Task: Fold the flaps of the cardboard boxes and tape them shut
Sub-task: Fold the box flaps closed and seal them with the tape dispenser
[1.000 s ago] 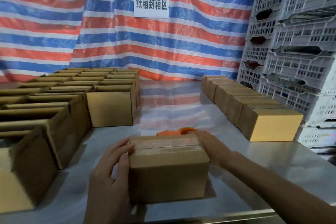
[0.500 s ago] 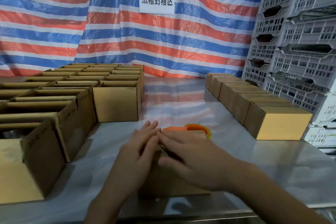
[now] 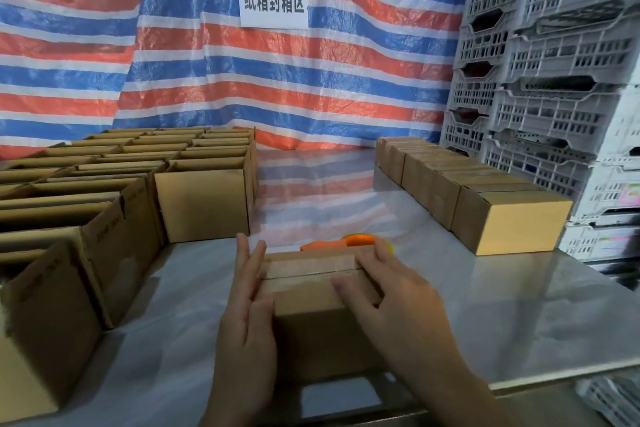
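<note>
Box [image 3: 304, 293] sits on the table [image 3: 519, 305] at its near edge, both hands on it.

- Left hand [image 3: 247, 315]: flat against the box's left end, fingers straight and together, gripping nothing.
- Right hand [image 3: 391, 291]: laid over the box's top right corner, fingers slightly apart, palm down, also gripping nothing.
- Tape [image 3: 304, 269]: a clear strip along the box's top seam. The flaps look down and flush.
- Dispenser [image 3: 346, 241]: orange, just behind the box. Can't tell if it touches.

Looks like the rub-down step, with this box nearly done. To do it well:

- Press along the seam from the middle outward, so no bubbles get trapped.
- Wrap the tape tails over both ends of the box and press them flat. The tails are hidden under the hands, so check them.
- Brace with the left hand so the box doesn't skid on the slick steel.
- Go easy on the flaps. An empty box will cave under a hard push.

Open boxes [image 3: 204, 198] are left of the box, and the sealed row [image 3: 485, 204] is to its right.
</note>
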